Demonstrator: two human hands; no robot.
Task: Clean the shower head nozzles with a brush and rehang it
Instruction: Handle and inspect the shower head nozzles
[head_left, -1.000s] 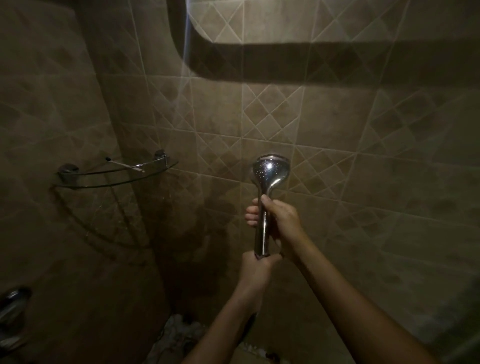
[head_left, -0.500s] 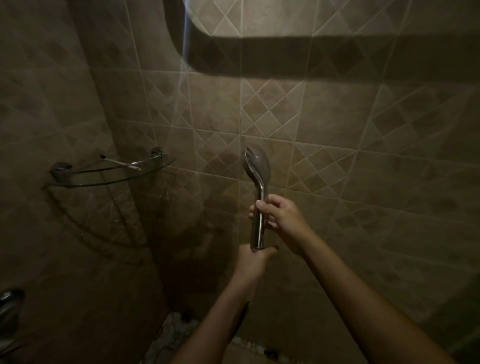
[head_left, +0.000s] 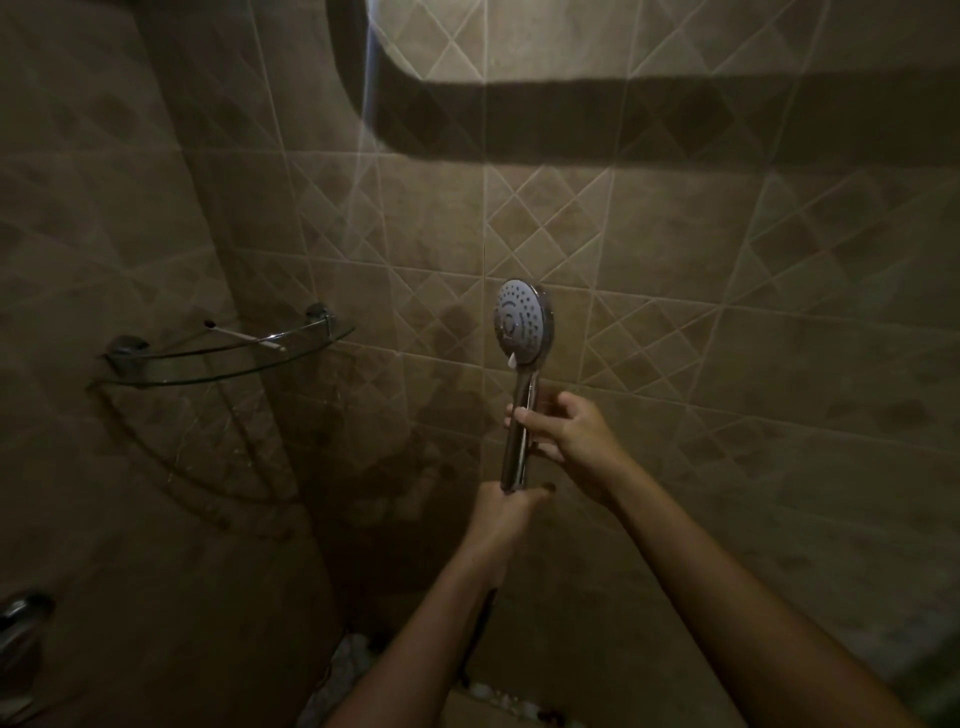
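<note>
Dim brown tiled walls (head_left: 675, 270) meet in a corner, where a glass corner shelf (head_left: 228, 358) carries a thin white stick-like item (head_left: 244, 335), possibly the brush, though it is too small to be sure.

Held out in front of the tiles, the shower head (head_left: 522, 325) stands nearly upright, its long axis running vertically from handle to head, with the nozzle face turned toward the camera and slightly left. Its hose (head_left: 480, 629) drops down beside the left forearm.

Both hands are on the handle, 1 above the other. The left hand (head_left: 506, 512) is clenched around the bottom end of the handle. The right hand (head_left: 563, 431) sits higher, its fingers (head_left: 524, 415) curled loosely about the mid-handle, thumb across the front, more steadying than gripping.

Neither hand holds a brush. The shelf lies well to the left, on the left hand's side, so fetching a brush would probably mean freeing 1 hand while the other keeps the nozzle face turned outward.
</note>
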